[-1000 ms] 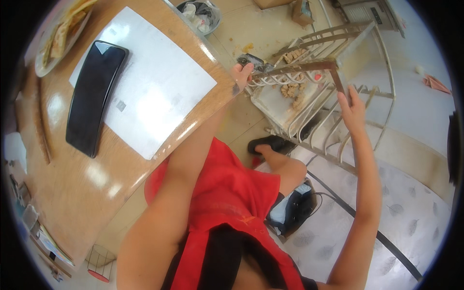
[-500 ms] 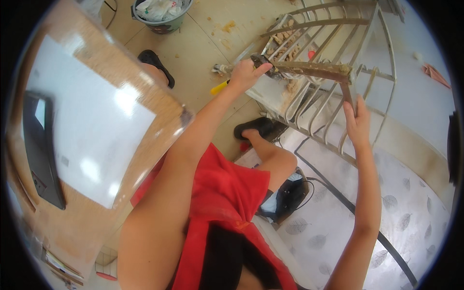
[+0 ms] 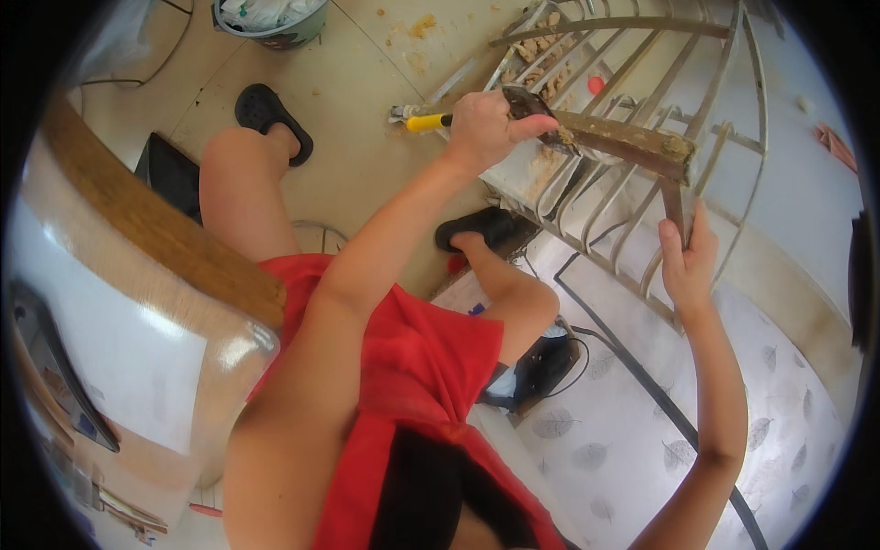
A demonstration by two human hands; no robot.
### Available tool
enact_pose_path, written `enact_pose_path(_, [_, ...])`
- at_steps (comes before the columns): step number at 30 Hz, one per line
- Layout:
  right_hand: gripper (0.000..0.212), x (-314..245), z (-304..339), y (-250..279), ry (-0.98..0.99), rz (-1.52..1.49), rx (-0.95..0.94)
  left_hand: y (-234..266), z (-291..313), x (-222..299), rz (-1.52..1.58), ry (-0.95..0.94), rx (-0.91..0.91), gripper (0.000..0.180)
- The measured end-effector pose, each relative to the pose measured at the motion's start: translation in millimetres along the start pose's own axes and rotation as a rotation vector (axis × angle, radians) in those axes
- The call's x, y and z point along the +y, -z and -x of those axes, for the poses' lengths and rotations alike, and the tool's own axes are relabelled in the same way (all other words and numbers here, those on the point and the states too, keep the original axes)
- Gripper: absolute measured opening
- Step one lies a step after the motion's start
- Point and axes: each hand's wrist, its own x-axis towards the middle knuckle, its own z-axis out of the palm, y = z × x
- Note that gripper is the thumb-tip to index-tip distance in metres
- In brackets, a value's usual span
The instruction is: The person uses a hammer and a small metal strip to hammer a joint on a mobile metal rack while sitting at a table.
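Note:
My left hand (image 3: 481, 133) is closed around a tool with a yellow and black handle (image 3: 426, 122), which sticks out behind the fist. Beyond the thumb, a dark, dirty flat piece (image 3: 541, 119) meets the end of a brown angled bar (image 3: 632, 144); whether it belongs to the tool or the bar I cannot tell. Crusty residue covers the bar's corner. My right hand (image 3: 689, 252) grips the bar's shorter arm from below. Behind and beneath the bar stands a metal rack of curved rods (image 3: 642, 78), its far side holding brownish lumps (image 3: 545, 55).
A wooden table (image 3: 165, 211) with a white sheet and a dark device is on my left. A grey bucket (image 3: 284, 35) of plastic bags stands on the tiled floor far left. Leaf-patterned sheeting (image 3: 605, 458) lies at right, crossed by a dark strip (image 3: 655, 390).
The yellow handle has swung up toward level with my left hand, which is nearer the bar's corner. My view has shifted, and the table sits farther left.

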Motion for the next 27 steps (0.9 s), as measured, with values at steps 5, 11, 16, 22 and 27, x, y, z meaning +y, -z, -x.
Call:
enact_pose_path(5, [0.039,-5.7,-2.8,-0.5,0.038,0.047,-0.007,-3.5,9.9,-49.8,-0.016,0.028,0.080,0.047])
enact_pose_path(11, [0.041,-2.5,0.4,7.7,-0.012,0.047,-0.048,-1.6,-3.0,-27.5,-0.355,-0.140,0.084,0.060])
enact_pose_path(16, [0.040,-2.4,-8.7,-2.6,0.064,0.025,0.014,7.0,13.5,-80.1,-0.436,0.010,0.213,0.074])
enact_pose_path(22, [0.039,-5.8,-0.7,-1.5,0.044,0.005,0.010,20.0,7.6,-63.6,-0.321,0.140,0.050,0.068])
enact_pose_path(27, [0.036,-4.9,-2.1,-0.9,0.023,0.012,-0.001,7.7,1.4,-26.9,-0.033,-0.005,0.119,0.061])
